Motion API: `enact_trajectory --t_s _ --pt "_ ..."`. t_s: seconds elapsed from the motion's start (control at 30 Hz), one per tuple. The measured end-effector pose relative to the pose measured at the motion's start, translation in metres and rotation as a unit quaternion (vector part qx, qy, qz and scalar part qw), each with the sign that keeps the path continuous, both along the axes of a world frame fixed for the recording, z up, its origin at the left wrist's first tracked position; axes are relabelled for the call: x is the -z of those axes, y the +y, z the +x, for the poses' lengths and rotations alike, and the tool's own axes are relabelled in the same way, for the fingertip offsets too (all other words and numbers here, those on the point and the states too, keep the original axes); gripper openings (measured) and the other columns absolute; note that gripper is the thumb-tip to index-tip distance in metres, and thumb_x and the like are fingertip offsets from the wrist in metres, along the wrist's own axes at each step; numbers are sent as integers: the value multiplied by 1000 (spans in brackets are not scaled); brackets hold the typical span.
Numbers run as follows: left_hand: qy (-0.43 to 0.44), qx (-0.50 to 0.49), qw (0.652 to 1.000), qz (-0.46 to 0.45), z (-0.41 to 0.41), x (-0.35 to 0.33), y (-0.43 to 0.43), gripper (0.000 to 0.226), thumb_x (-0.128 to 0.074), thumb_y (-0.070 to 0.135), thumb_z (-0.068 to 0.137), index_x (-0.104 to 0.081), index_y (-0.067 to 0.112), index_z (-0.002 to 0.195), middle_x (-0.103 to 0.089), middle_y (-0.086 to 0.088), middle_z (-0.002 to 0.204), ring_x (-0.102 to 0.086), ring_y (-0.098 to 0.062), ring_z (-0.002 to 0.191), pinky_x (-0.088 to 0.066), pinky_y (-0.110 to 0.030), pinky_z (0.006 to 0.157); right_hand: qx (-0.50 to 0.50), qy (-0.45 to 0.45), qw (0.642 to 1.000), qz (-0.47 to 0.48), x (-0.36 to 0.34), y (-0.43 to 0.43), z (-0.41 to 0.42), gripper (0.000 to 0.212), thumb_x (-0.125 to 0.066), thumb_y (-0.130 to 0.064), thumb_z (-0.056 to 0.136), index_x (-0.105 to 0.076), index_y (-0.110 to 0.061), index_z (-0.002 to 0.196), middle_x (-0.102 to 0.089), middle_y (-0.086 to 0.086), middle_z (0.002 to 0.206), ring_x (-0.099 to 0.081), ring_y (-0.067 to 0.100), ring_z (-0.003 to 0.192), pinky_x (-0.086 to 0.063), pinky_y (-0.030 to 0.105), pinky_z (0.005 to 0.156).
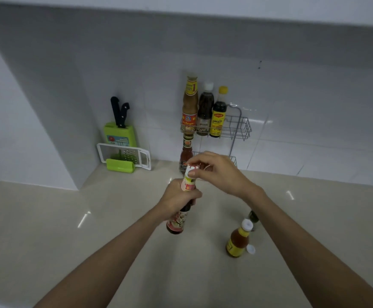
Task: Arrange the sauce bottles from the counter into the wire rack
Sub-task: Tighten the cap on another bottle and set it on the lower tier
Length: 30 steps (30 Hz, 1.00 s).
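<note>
I hold a dark sauce bottle point(177, 222) with a red and white neck label above the counter. My left hand point(177, 200) grips its middle, and my right hand point(216, 172) pinches its cap end. The two-tier wire rack point(240, 126) stands against the wall behind. Its upper tier holds three bottles: a brown one point(190, 105), a dark one with a white cap point(205, 110) and a black one with a yellow cap point(219, 113). A red sauce bottle point(186, 152) stands in the lower tier. On the counter at right stand an orange bottle with a yellow label point(239, 240) and a small dark bottle point(253, 217).
A green knife block point(120, 133) with black-handled knives and a white grater point(125, 155) stand at the back left corner. A loose white cap point(250, 249) lies beside the orange bottle. The beige counter point(70, 230) runs to the tiled wall.
</note>
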<state>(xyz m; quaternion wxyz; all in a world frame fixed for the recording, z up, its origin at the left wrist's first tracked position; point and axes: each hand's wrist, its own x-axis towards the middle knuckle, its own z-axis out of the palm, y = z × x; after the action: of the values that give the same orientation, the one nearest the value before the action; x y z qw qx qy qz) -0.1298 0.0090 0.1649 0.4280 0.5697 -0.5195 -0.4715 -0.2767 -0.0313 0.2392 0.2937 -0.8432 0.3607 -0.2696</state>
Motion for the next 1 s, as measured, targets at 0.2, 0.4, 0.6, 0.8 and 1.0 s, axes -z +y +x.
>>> enact_trajectory --t_s 0.2,0.4,0.6,0.8,1.0 --pt "154 264 951 35 20 -42 -4 17 -62 6 62 -46 4 55 -53 -8 45 -53 -24 44 -53 -32 64 -191 3 967 170 -67 -25 -8 36 -67 1 85 -64 -4 121 -67 8 121 -63 18 110 -52 25 89" --pt "166 326 929 64 20 -40 -4 14 -59 6 60 -46 4 55 -54 -7 45 -54 -21 43 -53 -29 64 -222 107 957 154 -86 -34 -6 38 -72 0 80 -66 -5 117 -71 8 113 -68 14 102 -53 22 83" --pt "225 387 887 112 18 -40 -3 12 -59 5 58 -49 7 51 -54 -5 45 -55 -19 45 -53 -28 64 -242 87 945 203 -79 -38 -10 37 -68 6 82 -60 0 118 -68 15 119 -66 25 110 -55 30 89" --pt "193 368 904 105 19 -42 -13 13 -58 5 59 -47 5 52 -54 -5 45 -55 -20 44 -53 -28 64 -190 106 956 197 -83 -41 -8 26 -73 -9 81 -65 -9 106 -74 9 102 -72 20 94 -57 26 78" --pt "81 248 965 33 20 -39 -25 16 -62 3 60 -48 3 52 -53 -9 46 -51 -25 45 -50 -37 71 -141 234 955 -115 -66 -34 -2 29 -55 -46 92 -50 -19 100 -61 -5 67 -54 6 58 -42 27 54"
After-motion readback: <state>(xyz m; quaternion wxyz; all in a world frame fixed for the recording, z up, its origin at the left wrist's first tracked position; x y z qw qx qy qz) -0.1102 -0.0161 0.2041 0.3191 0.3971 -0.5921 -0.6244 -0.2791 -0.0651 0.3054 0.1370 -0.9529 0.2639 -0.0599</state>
